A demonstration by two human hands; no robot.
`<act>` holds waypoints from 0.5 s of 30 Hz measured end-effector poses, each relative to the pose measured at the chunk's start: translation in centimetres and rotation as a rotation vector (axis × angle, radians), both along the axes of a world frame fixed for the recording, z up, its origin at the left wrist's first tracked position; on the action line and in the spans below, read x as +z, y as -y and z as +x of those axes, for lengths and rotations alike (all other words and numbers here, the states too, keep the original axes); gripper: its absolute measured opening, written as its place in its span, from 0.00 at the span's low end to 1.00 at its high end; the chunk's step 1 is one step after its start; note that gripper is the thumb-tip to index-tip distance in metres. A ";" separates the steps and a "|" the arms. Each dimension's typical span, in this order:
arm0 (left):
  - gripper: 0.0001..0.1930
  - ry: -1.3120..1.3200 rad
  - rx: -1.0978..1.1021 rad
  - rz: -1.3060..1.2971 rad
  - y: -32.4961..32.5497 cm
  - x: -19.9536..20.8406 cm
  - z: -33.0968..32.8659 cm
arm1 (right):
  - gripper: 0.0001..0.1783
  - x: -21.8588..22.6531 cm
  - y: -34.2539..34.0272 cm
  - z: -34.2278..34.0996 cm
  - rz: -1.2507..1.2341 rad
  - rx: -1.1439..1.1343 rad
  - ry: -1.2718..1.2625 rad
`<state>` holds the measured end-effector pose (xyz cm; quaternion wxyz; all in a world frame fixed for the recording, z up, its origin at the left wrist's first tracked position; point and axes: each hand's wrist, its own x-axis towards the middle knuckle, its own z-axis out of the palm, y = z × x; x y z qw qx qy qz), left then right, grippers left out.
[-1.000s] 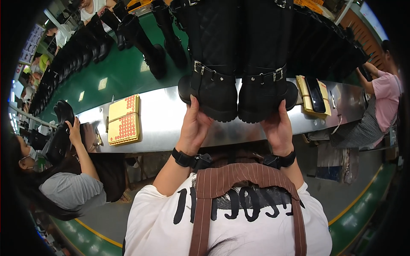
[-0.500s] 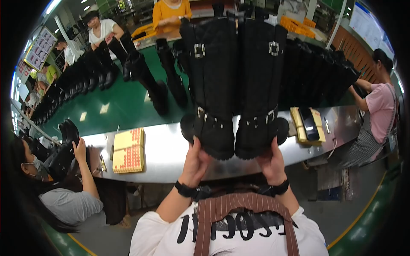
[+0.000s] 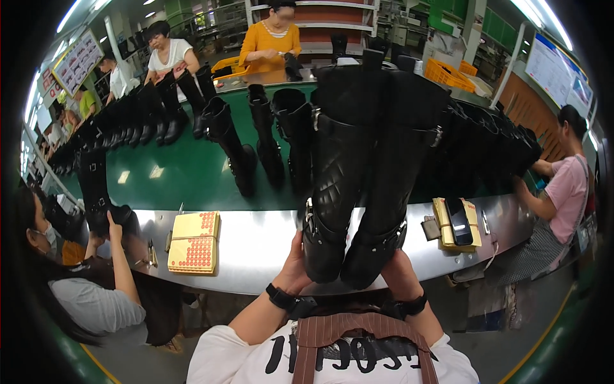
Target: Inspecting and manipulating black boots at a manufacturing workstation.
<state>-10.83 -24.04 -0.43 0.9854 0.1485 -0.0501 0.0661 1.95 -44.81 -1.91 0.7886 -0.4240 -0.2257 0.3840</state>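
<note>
Right in front of me I hold up a pair of tall black boots. The left boot (image 3: 339,173) has quilted stitching and a buckled ankle strap; my left hand (image 3: 295,265) is closed round its lower part, the fingers mostly behind it. My right hand (image 3: 400,275) grips the right boot (image 3: 390,173) low down, its fingers also largely hidden. Both boots stand upright with their toes together, tilted slightly to the right at the top. A steel-edged worktop (image 3: 256,240) lies beneath and behind them.
On the steel edge lie a stack of yellow sticker sheets (image 3: 194,243) at left and another with a phone (image 3: 458,221) on it at right. Boots (image 3: 229,147) stand along the green belt (image 3: 173,173). Co-workers sit close on both sides, the left one holding a boot (image 3: 96,192).
The boots have turned: their toes, pointing outward before, now point toward me and sit closer together. My hands have shifted lower, and my view has tipped up a little.
</note>
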 end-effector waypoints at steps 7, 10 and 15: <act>0.23 -0.052 0.080 -0.071 -0.1 2.9 1.2 | 0.76 15.9 1.9 3.3 -0.153 -0.647 1.575; 0.23 0.029 0.021 0.050 -1.2 2.9 0.6 | 0.68 24.8 3.7 5.2 -0.033 -0.440 1.907; 0.23 0.011 -0.364 -0.287 -2.9 1.3 0.0 | 0.59 32.9 -2.1 5.0 -0.134 0.028 2.110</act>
